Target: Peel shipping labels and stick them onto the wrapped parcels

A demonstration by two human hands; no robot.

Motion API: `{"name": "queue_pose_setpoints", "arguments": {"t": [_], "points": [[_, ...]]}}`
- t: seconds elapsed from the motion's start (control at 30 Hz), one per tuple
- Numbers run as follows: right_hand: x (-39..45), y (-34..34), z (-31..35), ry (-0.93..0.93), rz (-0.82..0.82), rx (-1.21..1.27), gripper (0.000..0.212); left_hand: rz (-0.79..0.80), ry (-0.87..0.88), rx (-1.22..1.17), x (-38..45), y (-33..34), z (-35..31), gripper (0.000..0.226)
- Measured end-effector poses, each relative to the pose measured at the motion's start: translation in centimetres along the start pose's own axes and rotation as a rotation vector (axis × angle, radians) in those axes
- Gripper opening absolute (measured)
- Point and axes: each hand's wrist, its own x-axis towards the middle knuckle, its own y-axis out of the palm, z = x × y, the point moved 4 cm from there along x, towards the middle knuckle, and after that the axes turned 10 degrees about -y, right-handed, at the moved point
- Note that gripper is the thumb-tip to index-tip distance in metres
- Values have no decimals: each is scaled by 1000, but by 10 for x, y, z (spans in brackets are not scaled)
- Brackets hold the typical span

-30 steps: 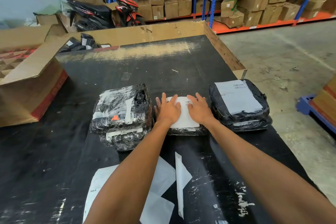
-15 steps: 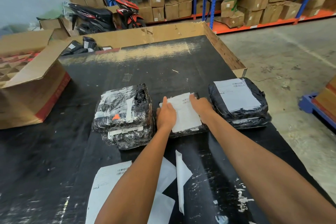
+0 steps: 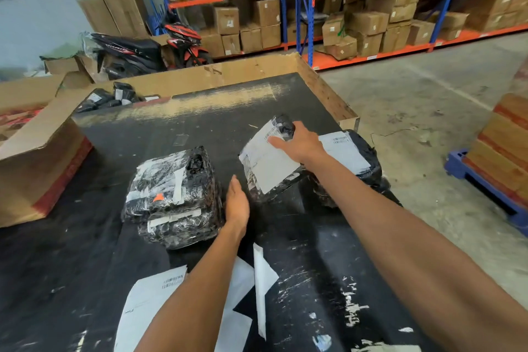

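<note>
A black wrapped parcel (image 3: 278,177) with a white shipping label (image 3: 268,158) on top is tilted up off the black table (image 3: 200,128). My right hand (image 3: 300,143) grips its far end, thumb on the label. My left hand (image 3: 237,204) hovers with straight fingers just left of that parcel, holding nothing. To the left sits a stack of two plastic-wrapped parcels (image 3: 171,197) with tape strips. On the right lies a stack of labelled black parcels (image 3: 357,160), partly hidden by my right arm. Label sheets and backing paper (image 3: 148,303) lie near the front edge.
An open cardboard box (image 3: 37,168) stands on the left, with small black parcels (image 3: 114,97) behind it. A cardboard wall (image 3: 257,71) borders the table's far and right sides. Shelves of cartons, a motorbike (image 3: 183,43) and a blue pallet (image 3: 485,180) lie beyond.
Both hands were pressing the label flat on the middle parcel. Now my right hand has lifted the parcel and moved it right, and my left hand has come off it.
</note>
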Motion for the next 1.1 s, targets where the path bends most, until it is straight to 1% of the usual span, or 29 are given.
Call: {"name": "queue_pose_setpoints", "arguments": {"t": [0.03,0.07,0.13,0.17,0.23,0.27,0.33,0.37,0.4,0.5,0.53,0.63,0.7,0.73,0.83,0.93,1.0,1.03,1.1], "points": [[-1,-14,-3,8,-28,67,88,-8,9,109,2,1,3,49],[-1,-27,-8,26,-52,143,87,-4,26,280,4,6,7,48],[-2,-52,-20,56,-80,279,85,14,107,706,3,18,13,49],[-2,-63,-27,77,-82,330,85,17,141,857,4,23,15,51],[0,-85,-44,110,-96,379,92,25,183,1013,1,27,19,54],[1,-95,-55,136,-97,368,95,30,188,1041,-1,30,19,56],[1,-105,-74,189,-94,311,92,36,181,1071,0,27,20,57],[-1,-109,-82,207,-92,306,91,41,174,1080,0,27,20,57],[1,-111,-90,228,-85,330,93,47,172,1084,0,27,19,57],[20,-113,-128,274,-36,383,126,50,169,1095,-1,30,17,57],[35,-113,-145,286,-9,378,130,49,166,1098,-2,30,17,57],[61,-112,-175,323,51,371,126,50,157,1107,-2,29,17,57],[39,-114,-152,315,44,353,128,48,151,1112,-1,30,18,57],[30,-116,-141,292,17,340,125,47,151,1116,-1,32,18,57],[14,-121,-115,195,-49,210,95,65,148,1116,0,31,19,57],[9,-127,-107,165,-85,-52,82,99,144,1106,2,28,18,57],[0,-130,-95,161,-130,-279,68,128,138,1096,-1,28,20,57],[-5,-130,-89,172,-161,-351,60,142,138,1087,-3,27,20,58],[-15,-127,-81,186,-185,-398,49,166,143,1074,-9,24,19,59]]}}
